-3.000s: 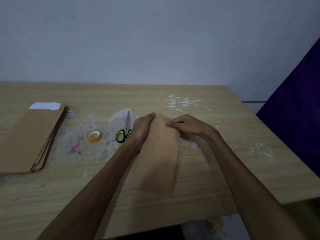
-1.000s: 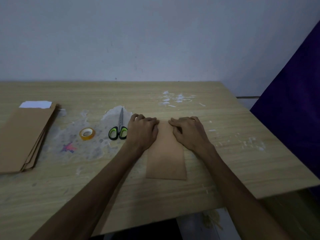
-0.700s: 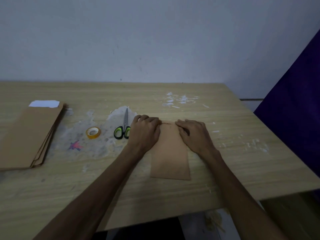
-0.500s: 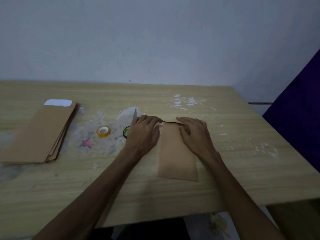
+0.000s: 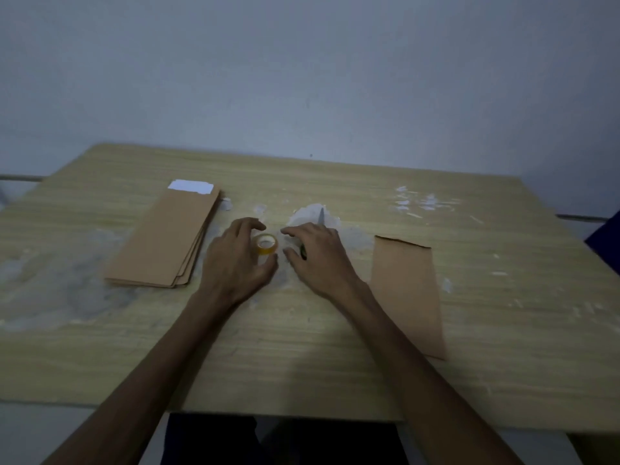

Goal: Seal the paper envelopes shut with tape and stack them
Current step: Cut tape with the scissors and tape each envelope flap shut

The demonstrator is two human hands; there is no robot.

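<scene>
a single brown envelope (image 5: 407, 293) is laid flat on the wooden counter (image 5: 503, 347), well to the right of both hands and touched by neither. its top edge is turned toward the wall. a stack of brown envelopes (image 5: 167, 239) is seen on the left part of the counter, with a white slip (image 5: 190, 186) showing at its far end. between stack and single envelope, a yellow roll of tape (image 5: 266, 244) is lying flat. the left hand (image 5: 235, 263) is placed around the roll, grip released, fingers and thumb spread on either side of it. the right hand (image 5: 318, 260) is held just beside the roll, grip also released, over the scissors (image 5: 321, 216), of which little but the blade tip is seen.
</scene>
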